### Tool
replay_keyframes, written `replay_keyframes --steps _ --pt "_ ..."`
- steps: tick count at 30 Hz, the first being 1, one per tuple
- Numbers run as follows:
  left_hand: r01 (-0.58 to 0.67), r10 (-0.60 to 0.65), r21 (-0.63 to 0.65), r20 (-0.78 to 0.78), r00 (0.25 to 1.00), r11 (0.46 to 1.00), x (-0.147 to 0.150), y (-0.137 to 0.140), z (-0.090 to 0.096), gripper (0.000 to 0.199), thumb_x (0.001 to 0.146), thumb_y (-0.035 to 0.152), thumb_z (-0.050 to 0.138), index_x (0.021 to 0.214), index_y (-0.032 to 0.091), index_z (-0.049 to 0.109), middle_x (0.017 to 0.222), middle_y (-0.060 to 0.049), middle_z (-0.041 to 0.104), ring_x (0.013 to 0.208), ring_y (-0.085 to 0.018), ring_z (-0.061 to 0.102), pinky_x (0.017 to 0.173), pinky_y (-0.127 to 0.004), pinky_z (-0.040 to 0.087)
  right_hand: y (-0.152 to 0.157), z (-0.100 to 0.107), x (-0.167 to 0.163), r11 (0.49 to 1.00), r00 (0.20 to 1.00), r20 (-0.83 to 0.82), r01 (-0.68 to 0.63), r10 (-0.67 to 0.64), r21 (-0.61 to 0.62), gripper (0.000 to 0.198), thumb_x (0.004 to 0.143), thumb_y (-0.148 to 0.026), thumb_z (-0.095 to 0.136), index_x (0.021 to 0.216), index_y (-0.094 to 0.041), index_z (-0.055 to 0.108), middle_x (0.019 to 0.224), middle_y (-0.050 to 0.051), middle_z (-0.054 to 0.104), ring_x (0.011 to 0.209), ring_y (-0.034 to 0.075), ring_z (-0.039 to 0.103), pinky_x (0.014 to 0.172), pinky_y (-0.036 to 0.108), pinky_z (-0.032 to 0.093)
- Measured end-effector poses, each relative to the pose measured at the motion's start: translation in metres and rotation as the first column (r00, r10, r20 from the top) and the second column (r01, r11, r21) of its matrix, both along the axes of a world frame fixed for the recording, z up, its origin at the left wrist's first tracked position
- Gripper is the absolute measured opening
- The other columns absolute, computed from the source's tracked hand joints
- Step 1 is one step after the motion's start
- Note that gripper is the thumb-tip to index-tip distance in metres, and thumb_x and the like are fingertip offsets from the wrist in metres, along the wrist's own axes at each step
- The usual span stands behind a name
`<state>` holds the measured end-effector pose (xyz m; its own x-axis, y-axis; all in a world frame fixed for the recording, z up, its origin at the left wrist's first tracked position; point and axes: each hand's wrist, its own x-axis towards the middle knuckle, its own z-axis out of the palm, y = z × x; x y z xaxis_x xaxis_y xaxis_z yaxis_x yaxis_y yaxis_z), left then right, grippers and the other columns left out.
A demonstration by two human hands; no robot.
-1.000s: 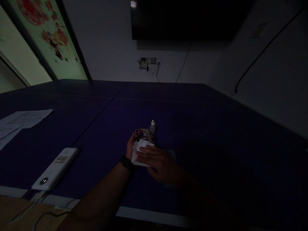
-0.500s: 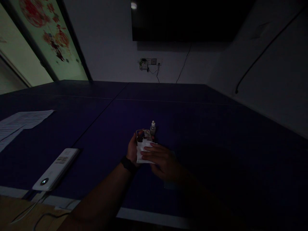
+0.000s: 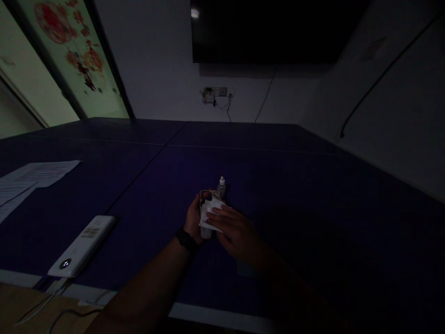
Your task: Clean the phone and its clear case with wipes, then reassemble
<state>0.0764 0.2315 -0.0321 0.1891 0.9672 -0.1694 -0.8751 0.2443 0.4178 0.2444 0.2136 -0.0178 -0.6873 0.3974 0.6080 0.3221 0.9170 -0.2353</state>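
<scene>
My left hand (image 3: 193, 218), with a dark band on its wrist, is closed around a patterned phone case (image 3: 205, 233) held just above the blue table. Most of the case is covered, so I cannot tell whether a phone is inside. Against its face, my right hand (image 3: 236, 232) presses a folded white tissue (image 3: 206, 218), fingers lying over it. Just beyond the case stands a small clear bottle (image 3: 221, 188) with a white cap. Partly hidden below my right hand is a dark flat object (image 3: 245, 269) on the table.
On the left of the blue table (image 3: 139, 250) lie a white power bank (image 3: 83, 246) with cables plugged in and some printed sheets (image 3: 38, 176). Behind the table, a large dark screen (image 3: 271, 32) hangs above wall sockets (image 3: 218, 92). The room is dim.
My right hand and the tissue have shifted slightly, and the tissue sits at more of a slant. The lower end of the phone case now shows. The view has tilted slightly.
</scene>
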Motion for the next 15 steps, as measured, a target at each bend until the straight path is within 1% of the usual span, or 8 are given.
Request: replay_keyframes --steps 2,3,6,9,10,12,14,15 --pt "0.004 -0.004 0.002 0.013 1.0 1.0 -0.0001 -0.0007 -0.0011 0.035 0.098 0.045 0.054 0.117 0.018 0.067 0.099 -0.009 0.074 0.084 -0.023 0.07 0.088 -0.037 0.052 -0.0019 0.0004 -0.002 0.999 0.999 0.02 0.032 -0.032 -0.007 0.05 0.092 -0.009 0.053 0.14 -0.021 0.062 0.14 0.009 0.068 0.137 0.024 0.059 0.117 0.05 0.048" --pt "0.023 -0.023 0.002 0.015 1.0 1.0 -0.0009 -0.0011 -0.0012 0.036 0.098 0.045 0.055 0.119 0.018 0.067 0.101 -0.009 0.074 0.085 -0.023 0.07 0.088 -0.037 0.052 -0.0034 0.0011 -0.0029 1.0 0.999 0.036 0.019 -0.018 -0.007 0.05 0.092 -0.009 0.053 0.14 -0.02 0.062 0.141 0.009 0.068 0.138 0.023 0.058 0.118 0.049 0.047" --pt "0.099 -0.099 0.005 0.006 0.995 0.995 -0.0045 -0.0011 -0.0002 0.044 0.097 0.049 0.055 0.13 0.02 0.063 0.106 -0.012 0.074 0.086 -0.025 0.071 0.086 -0.039 0.052 -0.0073 0.0037 -0.0027 0.995 0.993 0.071 -0.097 0.096 0.002 0.048 0.092 -0.01 0.053 0.137 -0.02 0.065 0.141 0.006 0.068 0.138 0.021 0.057 0.119 0.046 0.046" --pt "0.107 -0.107 0.02 0.003 0.994 0.994 -0.0055 0.0004 -0.0004 0.051 0.096 0.05 0.056 0.137 0.021 0.059 0.106 -0.013 0.074 0.084 -0.026 0.07 0.083 -0.039 0.051 -0.0069 0.0038 0.0005 0.983 0.982 0.059 -0.182 0.181 0.017 0.047 0.089 -0.01 0.054 0.132 -0.021 0.068 0.138 0.006 0.07 0.136 0.021 0.06 0.119 0.047 0.046" --pt "0.097 -0.097 0.028 0.004 0.995 0.995 -0.0048 0.0008 -0.0009 0.051 0.096 0.05 0.057 0.137 0.02 0.059 0.105 -0.013 0.074 0.083 -0.026 0.07 0.082 -0.039 0.051 -0.0059 0.0031 0.0015 0.983 0.983 0.043 -0.182 0.181 0.023 0.047 0.088 -0.01 0.054 0.131 -0.022 0.069 0.137 0.006 0.071 0.134 0.021 0.061 0.119 0.048 0.046" --pt "0.072 -0.072 0.043 0.011 0.997 0.997 -0.0031 0.0012 -0.0021 0.051 0.095 0.051 0.057 0.135 0.018 0.061 0.105 -0.014 0.074 0.084 -0.026 0.07 0.081 -0.038 0.051 -0.0045 0.0012 0.0021 0.989 0.99 0.006 -0.14 0.14 0.037 0.046 0.087 -0.01 0.055 0.129 -0.023 0.07 0.134 0.005 0.073 0.131 0.021 0.063 0.119 0.05 0.045" --pt "0.061 -0.062 0.047 0.021 0.998 0.997 -0.0021 0.0009 -0.0031 0.049 0.096 0.052 0.056 0.13 0.018 0.063 0.103 -0.014 0.074 0.084 -0.026 0.07 0.08 -0.038 0.051 -0.0047 -0.0002 0.0013 0.996 0.997 -0.006 -0.081 0.081 0.043 0.047 0.087 -0.01 0.056 0.13 -0.022 0.069 0.134 0.006 0.072 0.132 0.022 0.063 0.118 0.05 0.046" --pt "0.068 -0.069 0.045 0.024 0.997 0.997 -0.0022 0.0006 -0.0034 0.048 0.096 0.052 0.055 0.129 0.018 0.063 0.103 -0.014 0.074 0.084 -0.026 0.07 0.08 -0.037 0.051 -0.0053 -0.0006 0.0008 0.996 0.997 0.001 -0.071 0.071 0.045 0.047 0.087 -0.01 0.057 0.131 -0.021 0.068 0.135 0.006 0.072 0.133 0.023 0.062 0.118 0.05 0.047"
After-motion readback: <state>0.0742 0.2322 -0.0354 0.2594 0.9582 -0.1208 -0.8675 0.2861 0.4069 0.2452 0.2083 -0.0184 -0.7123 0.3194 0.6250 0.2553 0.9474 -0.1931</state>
